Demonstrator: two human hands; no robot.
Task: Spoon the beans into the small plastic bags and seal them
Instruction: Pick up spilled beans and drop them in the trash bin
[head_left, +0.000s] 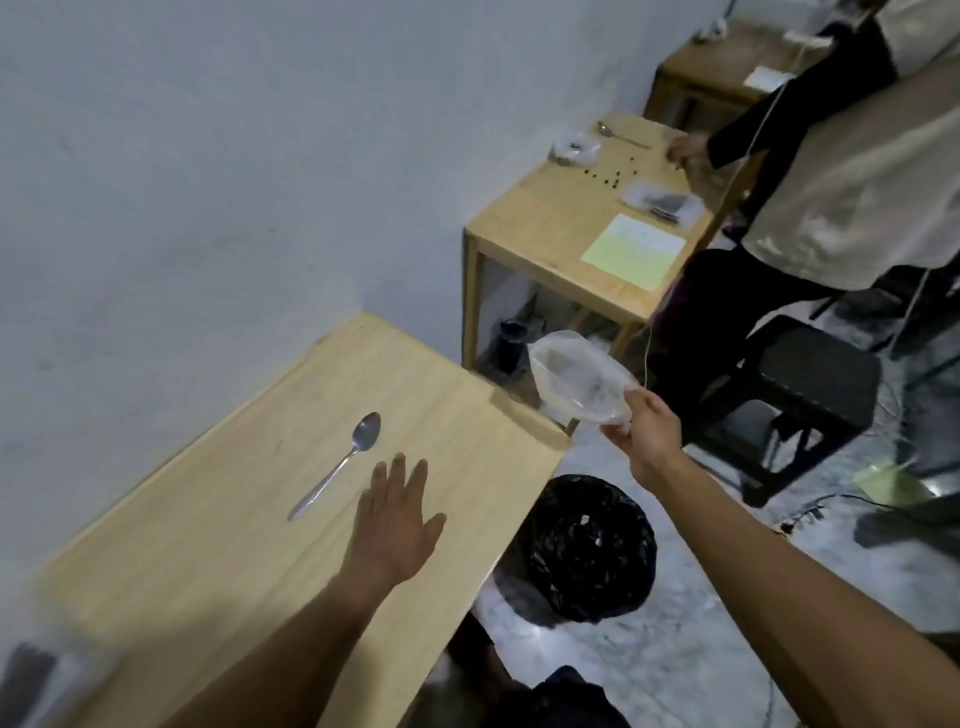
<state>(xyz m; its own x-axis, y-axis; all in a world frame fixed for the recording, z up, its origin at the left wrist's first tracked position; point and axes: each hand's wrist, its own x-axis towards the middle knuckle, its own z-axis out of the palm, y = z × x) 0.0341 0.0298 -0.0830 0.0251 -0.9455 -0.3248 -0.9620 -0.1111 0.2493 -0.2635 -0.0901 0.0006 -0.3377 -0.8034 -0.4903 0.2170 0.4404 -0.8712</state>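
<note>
A metal spoon (338, 463) lies on my light wooden table (218, 519), bowl pointing away from me. My left hand (397, 519) lies flat with straight fingers on the table, just right of the spoon's handle. My right hand (644, 431) is stretched out past the table's right edge and pinches a clear plastic bag (576, 376) by its near end. The bag hangs in the air above the floor and looks nearly empty.
A bin lined with black plastic (589, 545) stands on the floor right of my table. Beyond is a second wooden table (545, 223) with scattered beans, bags, a spoon and a yellow sheet, where another person (831, 171) stands. A black stool (810, 384) is nearby.
</note>
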